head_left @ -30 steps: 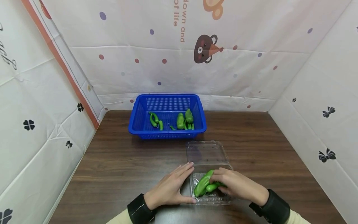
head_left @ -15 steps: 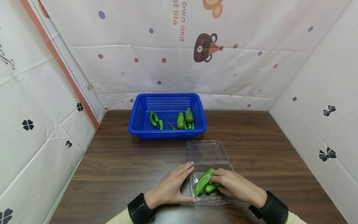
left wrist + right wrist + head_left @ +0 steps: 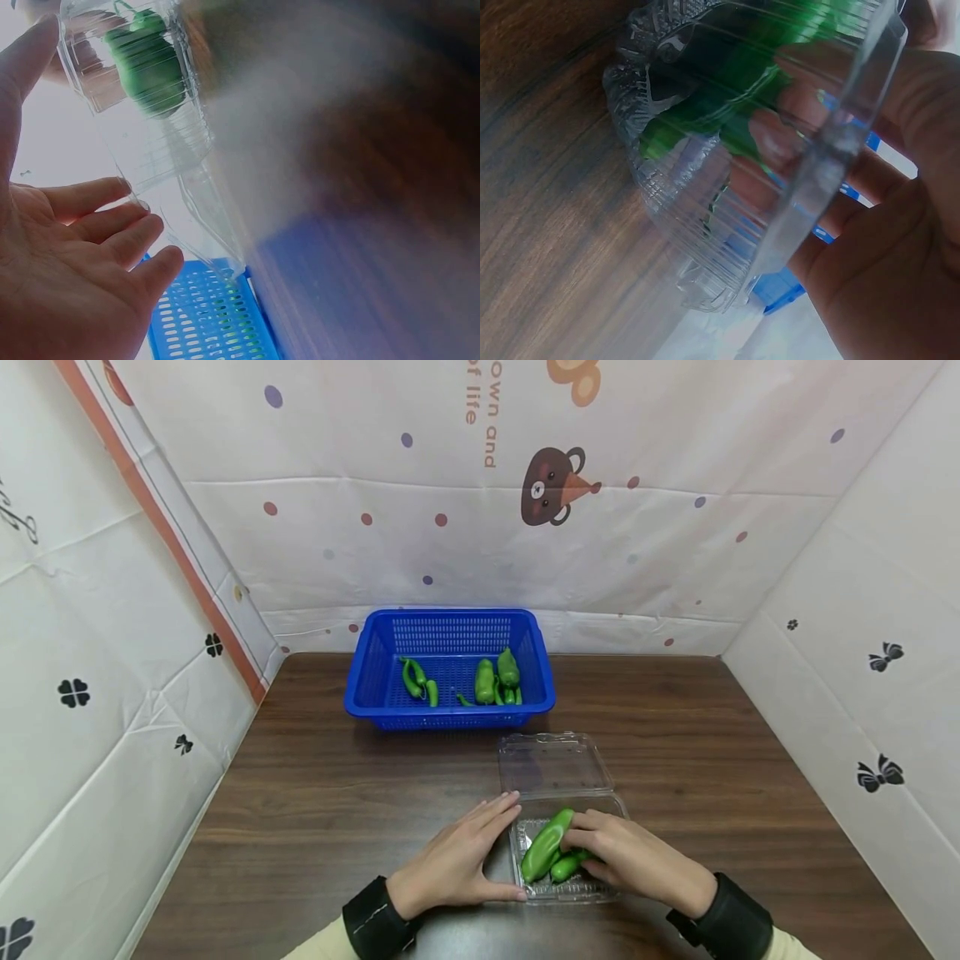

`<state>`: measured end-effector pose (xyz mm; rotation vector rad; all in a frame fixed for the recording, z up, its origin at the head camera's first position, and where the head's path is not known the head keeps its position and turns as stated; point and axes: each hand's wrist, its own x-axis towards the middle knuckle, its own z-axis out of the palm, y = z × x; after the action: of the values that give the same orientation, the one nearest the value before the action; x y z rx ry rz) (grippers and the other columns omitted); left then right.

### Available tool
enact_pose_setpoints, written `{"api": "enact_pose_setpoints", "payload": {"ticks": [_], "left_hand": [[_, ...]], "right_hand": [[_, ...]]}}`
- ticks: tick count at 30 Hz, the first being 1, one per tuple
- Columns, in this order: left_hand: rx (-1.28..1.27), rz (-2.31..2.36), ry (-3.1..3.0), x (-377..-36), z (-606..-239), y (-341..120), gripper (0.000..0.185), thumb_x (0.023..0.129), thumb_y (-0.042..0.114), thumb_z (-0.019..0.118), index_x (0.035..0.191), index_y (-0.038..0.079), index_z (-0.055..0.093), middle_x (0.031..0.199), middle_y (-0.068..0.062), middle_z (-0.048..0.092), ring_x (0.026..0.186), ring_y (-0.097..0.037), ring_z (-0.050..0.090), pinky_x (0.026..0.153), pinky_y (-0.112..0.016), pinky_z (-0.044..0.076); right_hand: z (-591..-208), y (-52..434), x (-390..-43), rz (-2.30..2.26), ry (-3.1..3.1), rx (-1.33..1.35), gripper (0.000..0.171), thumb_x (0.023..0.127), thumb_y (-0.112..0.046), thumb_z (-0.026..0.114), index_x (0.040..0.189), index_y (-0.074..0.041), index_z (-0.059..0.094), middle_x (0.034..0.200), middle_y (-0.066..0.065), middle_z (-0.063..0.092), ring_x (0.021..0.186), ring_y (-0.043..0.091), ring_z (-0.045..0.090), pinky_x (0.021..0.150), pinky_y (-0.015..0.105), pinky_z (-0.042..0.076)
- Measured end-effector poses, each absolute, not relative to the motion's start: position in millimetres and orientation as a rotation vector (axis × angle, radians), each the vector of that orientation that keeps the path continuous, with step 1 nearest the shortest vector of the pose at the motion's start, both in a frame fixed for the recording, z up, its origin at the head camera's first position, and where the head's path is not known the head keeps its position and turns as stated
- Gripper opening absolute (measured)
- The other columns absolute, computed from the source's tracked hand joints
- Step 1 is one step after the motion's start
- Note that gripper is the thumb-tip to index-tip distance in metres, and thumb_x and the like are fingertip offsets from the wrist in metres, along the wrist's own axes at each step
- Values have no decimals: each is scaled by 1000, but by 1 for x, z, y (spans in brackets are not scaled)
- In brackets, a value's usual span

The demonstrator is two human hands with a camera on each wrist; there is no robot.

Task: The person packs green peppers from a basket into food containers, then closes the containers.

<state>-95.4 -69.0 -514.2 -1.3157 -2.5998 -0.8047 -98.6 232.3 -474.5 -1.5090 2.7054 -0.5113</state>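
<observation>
A clear plastic clamshell box (image 3: 573, 894) lies on the table with its lid folded back toward the far side. Inside it are a large green pepper (image 3: 546, 846) and a smaller green pepper (image 3: 566, 865) beside it. My left hand (image 3: 461, 860) rests against the box's left side, fingers straight and thumb apart near the front corner. My right hand (image 3: 637, 853) reaches in from the right, its fingers curled on the smaller pepper, whose right end they hide. Through the clear wall in the right wrist view, these fingers (image 3: 776, 142) show against the green peppers.
Behind the box stands a blue plastic basket (image 3: 450, 721) holding several green peppers (image 3: 484, 683). The brown wooden table (image 3: 322, 827) is bordered by printed white cloth (image 3: 337, 560) at the back and sides.
The smaller pepper has shifted slightly to the left within the box, and my right hand has moved slightly with it. My left hand keeps its place at the box's side.
</observation>
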Motion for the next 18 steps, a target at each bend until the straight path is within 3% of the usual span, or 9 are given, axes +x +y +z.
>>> {"api": "enact_pose_setpoints", "payload": {"ticks": [12, 18], "left_hand": [[-1326, -818, -2619, -96, -512, -69, 105, 86, 67, 71, 155, -4, 37, 165, -18, 31, 150, -34, 35, 118, -48, 36], [-1311, -855, -2649, -95, -509, -71, 105, 87, 67, 70, 158, -1, 33, 166, -17, 28, 150, -33, 33, 118, -46, 36]], "right_hand": [[-475, 232, -99, -527, 2714, -1483, 31, 84, -8, 85, 110, -19, 72, 106, -7, 64, 92, 7, 63, 74, 23, 55], [-474, 231, -99, -576, 2712, -1445, 18, 91, -14, 80, 105, -20, 72, 99, -9, 63, 84, 1, 58, 67, 18, 50]]}}
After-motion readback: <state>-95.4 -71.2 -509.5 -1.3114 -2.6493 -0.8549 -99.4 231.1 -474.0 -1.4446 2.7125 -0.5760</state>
